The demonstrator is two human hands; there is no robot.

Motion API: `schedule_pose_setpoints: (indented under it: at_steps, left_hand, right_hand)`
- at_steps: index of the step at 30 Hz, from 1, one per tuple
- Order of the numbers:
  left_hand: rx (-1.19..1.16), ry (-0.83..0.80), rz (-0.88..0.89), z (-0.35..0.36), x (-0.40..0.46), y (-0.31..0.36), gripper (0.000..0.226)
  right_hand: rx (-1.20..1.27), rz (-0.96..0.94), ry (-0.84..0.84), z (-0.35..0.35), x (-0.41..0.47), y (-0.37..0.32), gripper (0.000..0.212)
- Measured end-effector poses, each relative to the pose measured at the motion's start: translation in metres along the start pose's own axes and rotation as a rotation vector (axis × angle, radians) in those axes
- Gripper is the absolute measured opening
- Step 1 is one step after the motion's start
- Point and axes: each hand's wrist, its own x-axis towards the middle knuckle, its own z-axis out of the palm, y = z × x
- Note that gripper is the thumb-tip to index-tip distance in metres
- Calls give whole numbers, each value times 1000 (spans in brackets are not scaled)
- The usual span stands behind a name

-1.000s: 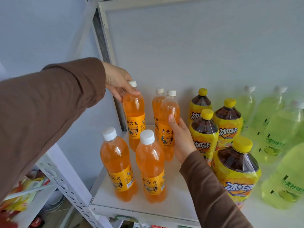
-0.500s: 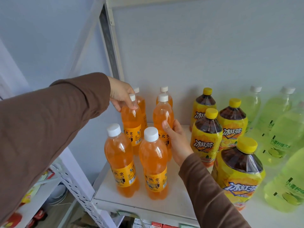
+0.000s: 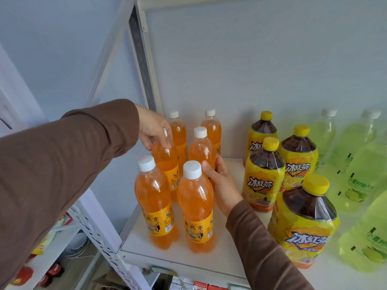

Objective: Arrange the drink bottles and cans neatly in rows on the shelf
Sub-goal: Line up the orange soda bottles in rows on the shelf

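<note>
Several orange soda bottles with white caps stand in two columns at the left end of the white shelf (image 3: 228, 256). My left hand (image 3: 154, 127) grips the top of the middle-left orange bottle (image 3: 167, 162), hiding its cap. My right hand (image 3: 219, 181) wraps around the lower body of the middle-right orange bottle (image 3: 202, 151). Two front orange bottles (image 3: 155, 201) (image 3: 195, 208) stand free before them, and two more (image 3: 180, 132) (image 3: 212, 128) behind.
Several yellow-capped iced tea bottles (image 3: 263, 176) stand to the right, with pale green lime drink bottles (image 3: 356, 174) beyond them. The white shelf post (image 3: 146, 65) rises at the back left. Lower shelves at left hold snack packs and red cans (image 3: 52, 273).
Both hands have drawn their two middle bottles forward, closer to the front pair, leaving two bottles at the back. The camera view has shifted downward and closer.
</note>
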Motion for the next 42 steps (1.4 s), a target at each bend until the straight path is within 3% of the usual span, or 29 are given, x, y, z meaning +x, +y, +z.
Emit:
schedule_pose_setpoints:
  at_steps: [18, 26, 33, 37, 39, 42]
  left_hand:
    - [40, -62, 3, -7, -1, -1, 37]
    - [76, -84, -6, -8, 1, 2, 36]
    - [39, -142, -18, -13, -4, 8, 43]
    - [-43, 3, 42, -23, -6, 16, 40]
    - [-83, 154, 89, -32, -1, 16, 41]
    - [-70, 414, 104, -45, 16, 7, 56]
  right_hand:
    - [44, -24, 36, 7, -1, 9, 59]
    - [40, -32, 53, 9, -2, 10, 70]
    - [40, -97, 116, 3, 1, -3, 59]
    - [-38, -141, 149, -4, 12, -11, 56]
    - [-53, -151, 194, -3, 19, -14, 50]
    - [-85, -156, 251, -6, 30, -15, 65]
